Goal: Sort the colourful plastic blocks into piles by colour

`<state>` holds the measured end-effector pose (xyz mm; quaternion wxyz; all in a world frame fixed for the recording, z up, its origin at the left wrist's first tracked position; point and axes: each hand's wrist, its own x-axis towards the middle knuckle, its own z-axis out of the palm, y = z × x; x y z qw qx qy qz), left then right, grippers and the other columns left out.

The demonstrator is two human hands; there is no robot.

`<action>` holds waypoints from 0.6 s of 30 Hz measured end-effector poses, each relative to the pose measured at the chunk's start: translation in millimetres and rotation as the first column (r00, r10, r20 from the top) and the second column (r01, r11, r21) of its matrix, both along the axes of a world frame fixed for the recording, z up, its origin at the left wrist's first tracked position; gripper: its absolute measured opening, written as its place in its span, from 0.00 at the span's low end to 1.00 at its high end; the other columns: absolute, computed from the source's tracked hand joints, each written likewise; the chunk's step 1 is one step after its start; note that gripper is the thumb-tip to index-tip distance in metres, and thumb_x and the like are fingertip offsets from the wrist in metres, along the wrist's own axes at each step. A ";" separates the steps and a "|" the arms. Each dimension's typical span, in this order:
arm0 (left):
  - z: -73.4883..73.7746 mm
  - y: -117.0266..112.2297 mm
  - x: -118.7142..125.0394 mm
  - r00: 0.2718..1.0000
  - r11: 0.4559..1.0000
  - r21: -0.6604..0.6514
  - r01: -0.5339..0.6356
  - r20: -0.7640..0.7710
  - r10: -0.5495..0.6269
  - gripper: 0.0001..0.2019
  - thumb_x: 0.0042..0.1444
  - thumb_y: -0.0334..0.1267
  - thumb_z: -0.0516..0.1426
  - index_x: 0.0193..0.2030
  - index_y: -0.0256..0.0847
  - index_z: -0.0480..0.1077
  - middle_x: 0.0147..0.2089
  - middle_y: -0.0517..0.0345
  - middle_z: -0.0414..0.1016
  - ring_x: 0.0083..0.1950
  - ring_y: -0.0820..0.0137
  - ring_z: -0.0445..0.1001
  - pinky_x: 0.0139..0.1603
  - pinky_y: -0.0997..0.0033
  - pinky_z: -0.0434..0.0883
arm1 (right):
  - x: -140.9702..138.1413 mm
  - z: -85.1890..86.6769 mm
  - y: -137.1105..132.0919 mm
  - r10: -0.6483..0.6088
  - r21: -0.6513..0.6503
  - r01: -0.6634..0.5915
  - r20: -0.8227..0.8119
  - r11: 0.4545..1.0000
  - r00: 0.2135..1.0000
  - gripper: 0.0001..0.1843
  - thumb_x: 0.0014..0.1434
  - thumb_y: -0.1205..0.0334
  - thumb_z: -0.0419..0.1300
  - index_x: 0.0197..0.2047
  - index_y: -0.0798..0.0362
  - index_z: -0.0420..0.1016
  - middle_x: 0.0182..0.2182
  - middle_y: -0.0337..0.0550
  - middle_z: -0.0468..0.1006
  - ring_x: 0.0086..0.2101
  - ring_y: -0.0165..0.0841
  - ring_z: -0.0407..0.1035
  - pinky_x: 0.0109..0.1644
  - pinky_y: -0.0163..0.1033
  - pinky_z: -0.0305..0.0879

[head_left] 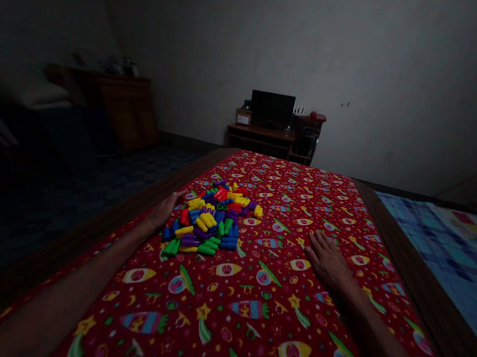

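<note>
A heap of small plastic building pieces (212, 220) in red, yellow, blue, green and purple lies on a red cloth printed with rockets and stars (252, 310). My left hand (163, 209) rests at the left edge of the heap, fingers stretched out and touching the pieces. My right hand (326, 260) lies flat on the cloth to the right of the heap, fingers spread, apart from the pieces and holding nothing.
The cloth covers a long surface with a wooden frame (398, 237). A blue patterned mat (451, 253) lies to the right. A low desk with a dark screen (271, 109) stands against the far wall. A wooden cabinet (126, 106) is at the left.
</note>
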<state>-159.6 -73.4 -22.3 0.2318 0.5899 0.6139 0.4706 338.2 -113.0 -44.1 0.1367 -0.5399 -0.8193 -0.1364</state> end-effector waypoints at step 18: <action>16.8 -32.6 150.0 0.911 0.910 0.056 0.411 -0.076 -0.406 0.36 0.56 0.63 0.48 0.62 0.38 0.64 0.66 0.45 0.62 0.67 0.55 0.59 0.68 0.54 0.55 | -0.9 3.7 -0.7 -0.070 -0.024 0.071 0.055 0.997 0.996 0.30 0.67 0.53 0.37 0.65 0.58 0.61 0.64 0.50 0.62 0.63 0.46 0.54 0.64 0.53 0.52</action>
